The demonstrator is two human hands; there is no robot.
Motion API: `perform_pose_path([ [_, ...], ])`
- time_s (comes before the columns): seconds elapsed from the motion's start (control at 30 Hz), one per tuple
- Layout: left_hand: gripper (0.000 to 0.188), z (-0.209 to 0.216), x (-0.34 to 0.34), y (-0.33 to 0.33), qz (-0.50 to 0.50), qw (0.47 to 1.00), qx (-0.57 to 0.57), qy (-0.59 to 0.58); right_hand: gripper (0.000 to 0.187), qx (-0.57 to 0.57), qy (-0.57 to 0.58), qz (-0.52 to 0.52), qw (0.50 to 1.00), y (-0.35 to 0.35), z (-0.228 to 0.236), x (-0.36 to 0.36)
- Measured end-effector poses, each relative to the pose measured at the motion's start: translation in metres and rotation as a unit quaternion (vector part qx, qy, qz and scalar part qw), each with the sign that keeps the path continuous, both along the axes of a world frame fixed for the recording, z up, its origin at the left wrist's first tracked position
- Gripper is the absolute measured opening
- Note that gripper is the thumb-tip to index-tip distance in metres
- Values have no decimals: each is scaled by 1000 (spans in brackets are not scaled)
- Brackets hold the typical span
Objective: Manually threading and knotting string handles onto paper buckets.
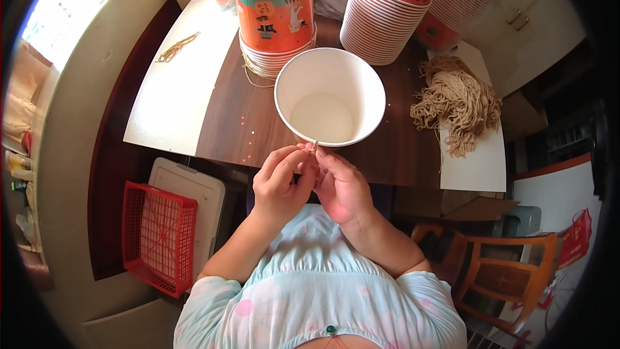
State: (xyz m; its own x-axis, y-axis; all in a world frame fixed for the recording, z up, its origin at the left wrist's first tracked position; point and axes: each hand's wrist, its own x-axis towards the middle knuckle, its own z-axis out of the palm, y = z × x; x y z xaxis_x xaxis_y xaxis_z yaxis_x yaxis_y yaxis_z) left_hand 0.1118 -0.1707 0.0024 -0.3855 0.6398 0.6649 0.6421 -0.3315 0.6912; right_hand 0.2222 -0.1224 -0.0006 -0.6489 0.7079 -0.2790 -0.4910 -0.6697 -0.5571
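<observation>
Head view, looking down: a person's left hand [281, 179] and right hand [345, 187] meet at the near rim of a white-lined, open-topped paper bucket [332, 81]. Thumbs and fingertips of both hands are pinched together on a small bit of tan cord [314, 150]; whether the cord passes through the bucket wall is hidden by the fingers. The bucket sits mouth up, tipped toward the person, at the front of a dark wood-grain table [223, 113]. Behind it on the left is an upside-down stack of orange-and-green paper buckets [274, 22]; behind on the right, a taller, leaning stack of orange buckets [381, 22]. A tangled heap of tan cord [460, 103] lies on the table's right side, and a small cord bundle [176, 47] on its white left end. Below left stands a red plastic basket [161, 239].
</observation>
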Motion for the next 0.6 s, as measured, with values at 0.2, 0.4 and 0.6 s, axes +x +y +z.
perform_pose_path([
  [0.2, 20, -3, -6, 2, 0, 998, 2, 68, 24, -21, -37, 6, 999, -1, 5, 2],
  [0.4, 16, 9, -8, -2, -65, 996, -52, -9, 21, -10, -16, 1, 1000, 8, -3, 5],
  [0.6, 4, 12, -20, -9, -134, 929, -171, -301, 22, 10, -62, 11, 998, 20, -2, 15],
])
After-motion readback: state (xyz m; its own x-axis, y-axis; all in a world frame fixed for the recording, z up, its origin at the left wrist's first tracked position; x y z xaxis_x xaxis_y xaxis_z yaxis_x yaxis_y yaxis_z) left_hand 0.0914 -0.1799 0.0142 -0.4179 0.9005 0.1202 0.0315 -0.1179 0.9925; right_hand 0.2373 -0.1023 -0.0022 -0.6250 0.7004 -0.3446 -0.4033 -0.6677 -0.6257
